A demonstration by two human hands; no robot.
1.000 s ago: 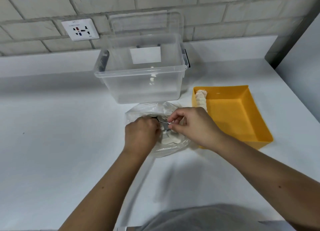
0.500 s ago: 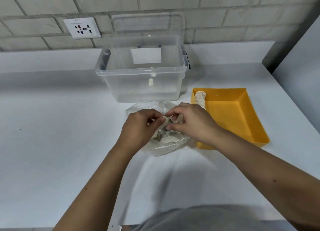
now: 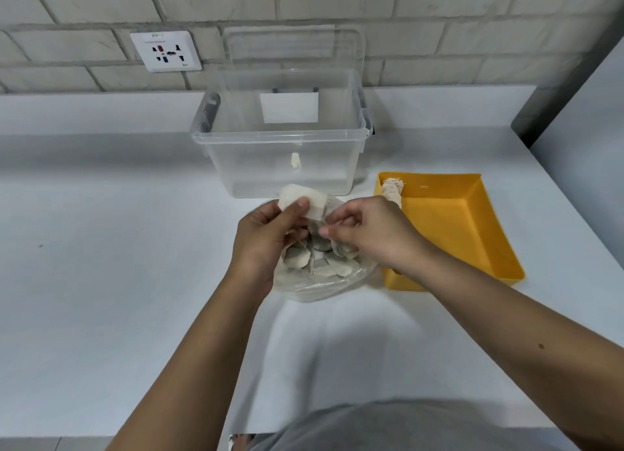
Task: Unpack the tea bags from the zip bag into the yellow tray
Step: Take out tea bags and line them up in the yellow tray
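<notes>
a white bench (image 3: pixel 101 248) under a grey brick wall (image 3: pixel 439 18) carries a clear tub (image 3: pixel 280 160) and, to its right, the yellow tray (image 3: pixel 472 221) with one rolled tea bag (image 3: pixel 391 189) in its far left corner. the zip bag (image 3: pixel 320 283) lies open just left of the tray, full of tea bags (image 3: pixel 317 261). the left hand (image 3: pixel 266 244) pinches a white tea bag (image 3: pixel 304 200) between thumb and curled fingers over the bag's mouth; the right hand (image 3: pixel 374 238) has curled fingers pinching the zip bag's rim.

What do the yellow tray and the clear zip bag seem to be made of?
Yellow rectangular tray: likely hard plastic, matte, with even colour and stiff straight walls. Clear crinkled zip bag: thin soft plastic film, glossy; tea bags show through its wrinkles.
</notes>
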